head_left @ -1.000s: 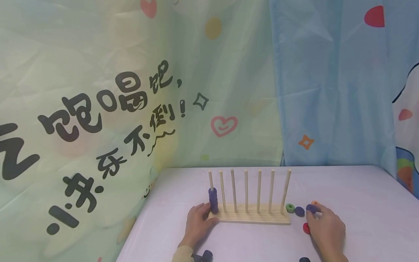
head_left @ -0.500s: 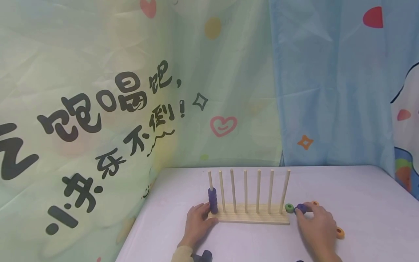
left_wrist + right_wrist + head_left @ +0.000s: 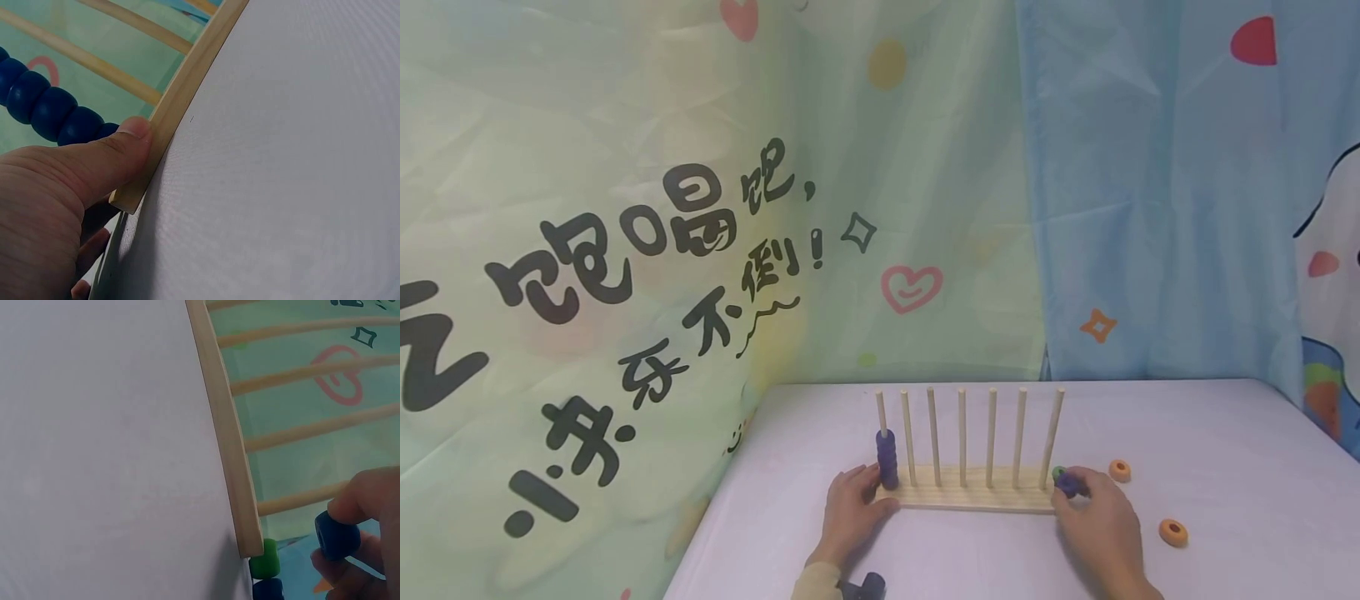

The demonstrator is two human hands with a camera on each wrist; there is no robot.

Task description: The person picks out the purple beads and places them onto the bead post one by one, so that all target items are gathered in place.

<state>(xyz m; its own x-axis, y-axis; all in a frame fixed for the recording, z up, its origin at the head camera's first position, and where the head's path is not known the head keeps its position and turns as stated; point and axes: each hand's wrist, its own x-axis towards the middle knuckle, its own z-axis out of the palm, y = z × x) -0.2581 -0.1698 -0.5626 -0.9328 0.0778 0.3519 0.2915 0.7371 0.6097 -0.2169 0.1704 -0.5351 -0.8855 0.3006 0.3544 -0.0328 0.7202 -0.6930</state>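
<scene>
A wooden peg stand (image 3: 973,498) with several upright pegs stands on the table. Its leftmost peg carries a stack of dark blue beads (image 3: 887,460). My left hand (image 3: 852,512) grips the stand's left end, thumb over the front edge of the base (image 3: 181,94). Off the stand's right end, my right hand (image 3: 1103,523) pinches a blue bead (image 3: 337,536) between thumb and fingers, above the table. Close to that end of the base, a green bead (image 3: 265,559) lies beside another blue bead (image 3: 269,589), partly cut off in the right wrist view.
Two orange beads (image 3: 1120,471) (image 3: 1173,532) lie apart on the white tabletop (image 3: 1225,433), right of my right hand. A dark device (image 3: 863,587) sits by my left wrist. Printed curtains (image 3: 925,208) hang behind and left of the table.
My right hand has moved left with the blue bead, to the stand's right end. Both orange beads now show fully; the red bead is out of sight. My left hand stays in place.
</scene>
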